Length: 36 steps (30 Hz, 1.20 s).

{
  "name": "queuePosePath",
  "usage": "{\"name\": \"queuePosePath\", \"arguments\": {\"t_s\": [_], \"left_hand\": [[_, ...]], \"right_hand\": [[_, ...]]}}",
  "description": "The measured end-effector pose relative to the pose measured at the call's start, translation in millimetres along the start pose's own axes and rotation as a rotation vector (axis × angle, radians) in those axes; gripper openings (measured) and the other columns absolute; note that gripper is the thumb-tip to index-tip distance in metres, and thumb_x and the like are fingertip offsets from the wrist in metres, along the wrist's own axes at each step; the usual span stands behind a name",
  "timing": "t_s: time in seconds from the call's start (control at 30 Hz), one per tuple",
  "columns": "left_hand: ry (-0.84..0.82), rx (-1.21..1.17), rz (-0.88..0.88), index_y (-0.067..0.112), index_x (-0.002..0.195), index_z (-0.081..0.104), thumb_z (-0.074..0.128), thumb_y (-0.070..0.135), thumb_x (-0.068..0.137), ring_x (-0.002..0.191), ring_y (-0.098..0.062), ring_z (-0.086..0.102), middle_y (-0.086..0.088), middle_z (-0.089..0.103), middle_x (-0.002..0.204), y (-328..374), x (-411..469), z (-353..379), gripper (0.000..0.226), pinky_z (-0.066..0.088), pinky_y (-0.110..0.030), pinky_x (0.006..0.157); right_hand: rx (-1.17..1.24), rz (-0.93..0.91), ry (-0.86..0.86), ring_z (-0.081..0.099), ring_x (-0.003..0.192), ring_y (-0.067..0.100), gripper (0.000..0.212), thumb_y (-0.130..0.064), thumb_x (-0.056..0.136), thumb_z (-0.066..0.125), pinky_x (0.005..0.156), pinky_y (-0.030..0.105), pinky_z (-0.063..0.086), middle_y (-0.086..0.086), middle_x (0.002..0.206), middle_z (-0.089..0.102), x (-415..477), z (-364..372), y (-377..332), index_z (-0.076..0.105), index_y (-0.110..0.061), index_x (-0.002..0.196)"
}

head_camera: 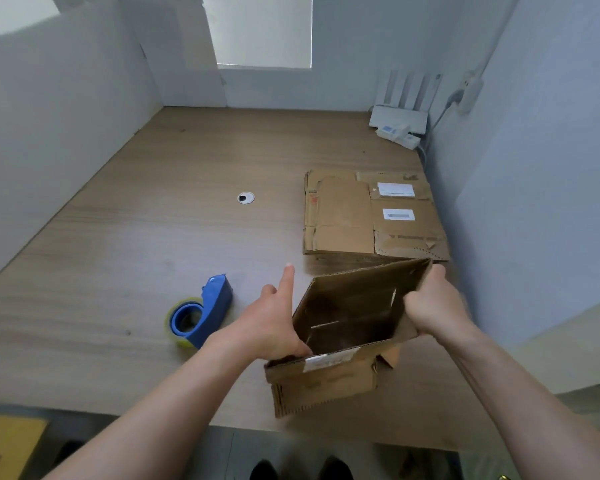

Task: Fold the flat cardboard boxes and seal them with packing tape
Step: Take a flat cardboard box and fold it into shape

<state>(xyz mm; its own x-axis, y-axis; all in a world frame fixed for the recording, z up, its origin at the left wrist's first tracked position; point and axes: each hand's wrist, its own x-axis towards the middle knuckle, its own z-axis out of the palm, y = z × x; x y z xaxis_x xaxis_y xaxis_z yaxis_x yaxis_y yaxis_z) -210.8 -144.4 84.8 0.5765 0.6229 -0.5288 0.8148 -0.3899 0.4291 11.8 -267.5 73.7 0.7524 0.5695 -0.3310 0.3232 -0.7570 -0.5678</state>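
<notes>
A brown cardboard box (343, 372) stands opened up near the table's front edge, its dark inside facing me. My left hand (274, 320) lies flat against the box's left wall, fingers straight and the index finger pointing away. My right hand (430, 303) grips the box's upper right wall at its far corner, with the thumb inside. A stack of flat cardboard boxes (368, 216) with white labels lies behind it on the right. A blue tape dispenser (201, 313) with a roll of clear tape sits on the table left of my left hand.
The wooden table (153, 220) has a round cable hole (246, 198) in its middle. White partition walls close in the left, back and right sides. A white router (400, 116) with small white boxes stands in the far right corner. Shoes show below the front edge.
</notes>
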Motion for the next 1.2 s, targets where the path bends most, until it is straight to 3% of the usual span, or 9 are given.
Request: {"name": "queuePosePath", "arguments": {"t_s": [0.3,0.5,0.6,0.7,0.77,0.83,0.93,1.07,1.2], "left_hand": [[0.26,-0.119,-0.079,0.02,0.13,0.032,0.059,0.011,0.091,0.086,-0.018,0.061,-0.003,0.057,0.099,0.7,22.5,44.5,0.049,0.059,-0.031,0.075],[0.082,-0.208,-0.014,0.021,0.151,0.029,0.068,0.052,0.086,0.131,-0.023,0.049,-0.003,0.046,0.148,-4.9,44.2,59.0,0.082,0.047,-0.036,0.103],[-0.134,-0.134,0.083,0.021,0.153,0.033,0.069,0.069,0.076,0.138,-0.021,0.041,0.0,0.036,0.156,-19.6,41.9,58.5,0.097,0.041,-0.036,0.11],[-0.25,-0.029,0.167,0.021,0.145,0.046,0.078,0.064,0.069,0.134,-0.016,0.045,0.007,0.043,0.148,-33.2,40.8,53.9,0.094,0.043,-0.032,0.109],[-0.084,-0.105,0.131,0.024,0.123,0.062,0.08,0.049,0.075,0.112,-0.012,0.059,0.01,0.058,0.124,-42.9,48.7,59.3,0.057,0.054,-0.03,0.095],[0.196,-0.178,-0.015,0.025,0.111,0.058,0.082,0.045,0.075,0.098,-0.012,0.059,0.008,0.056,0.113,-49.4,58.2,67.9,0.047,0.056,-0.035,0.087],[0.328,-0.232,-0.173,0.026,0.146,0.027,0.089,0.048,0.065,0.122,-0.02,0.05,0.0,0.037,0.141,-48.2,69.2,79.9,0.104,0.05,-0.041,0.099],[0.27,-0.235,-0.123,0.037,0.154,-0.015,0.092,0.035,0.064,0.144,-0.024,0.032,0.004,0.005,0.162,-41.3,79.0,76.2,0.14,0.039,-0.041,0.11],[0.185,-0.221,-0.029,0.041,0.152,-0.021,0.095,0.029,0.06,0.139,-0.024,0.04,0.018,-0.01,0.162,-42.6,89.7,68.5,0.148,0.043,-0.042,0.11]], "right_hand": [[-0.38,-0.209,-0.154,0.058,0.085,0.023,0.06,-0.021,0.088,0.064,0.073,0.036,0.053,0.002,0.094,0.057,-23.0,45.2,-11.6,0.029,-0.016,0.137],[-0.518,-0.273,-0.417,0.055,0.122,0.022,0.076,-0.06,0.083,0.064,0.099,0.037,0.05,0.004,0.14,0.052,-21.1,68.4,20.1,0.04,-0.026,0.147],[-0.235,-0.226,-0.642,0.049,0.129,0.013,0.096,-0.082,0.07,0.054,0.108,0.036,0.043,-0.007,0.145,0.049,-12.8,51.5,36.7,0.043,-0.029,0.148],[-0.128,-0.236,-0.814,0.055,0.117,0.003,0.073,-0.064,0.073,0.072,0.105,0.034,0.048,-0.012,0.132,0.058,-7.8,34.7,50.0,0.056,-0.032,0.136],[-0.039,-0.22,-0.644,0.063,0.101,0.004,0.03,-0.041,0.084,0.075,0.092,0.031,0.056,-0.011,0.111,0.066,0.0,40.6,62.8,0.066,-0.033,0.112],[-0.02,-0.179,-0.308,0.062,0.095,0.007,0.027,-0.039,0.085,0.076,0.085,0.031,0.056,-0.008,0.106,0.065,3.2,52.3,69.3,0.063,-0.03,0.106],[-0.221,-0.233,0.028,0.052,0.12,0.016,0.083,-0.053,0.075,0.08,0.093,0.031,0.051,-0.002,0.131,0.051,-0.1,76.6,69.7,0.04,-0.028,0.143],[-0.292,-0.186,0.067,0.022,0.149,0.026,0.13,-0.059,0.068,0.082,0.104,0.048,0.044,0.004,0.165,0.009,-4.7,90.4,50.5,-0.013,-0.04,0.154],[-0.351,-0.122,-0.021,0.05,0.131,0.026,0.143,-0.061,0.063,0.085,0.096,0.049,0.052,0.007,0.155,0.036,4.0,82.4,35.7,-0.028,-0.042,0.149]]}}
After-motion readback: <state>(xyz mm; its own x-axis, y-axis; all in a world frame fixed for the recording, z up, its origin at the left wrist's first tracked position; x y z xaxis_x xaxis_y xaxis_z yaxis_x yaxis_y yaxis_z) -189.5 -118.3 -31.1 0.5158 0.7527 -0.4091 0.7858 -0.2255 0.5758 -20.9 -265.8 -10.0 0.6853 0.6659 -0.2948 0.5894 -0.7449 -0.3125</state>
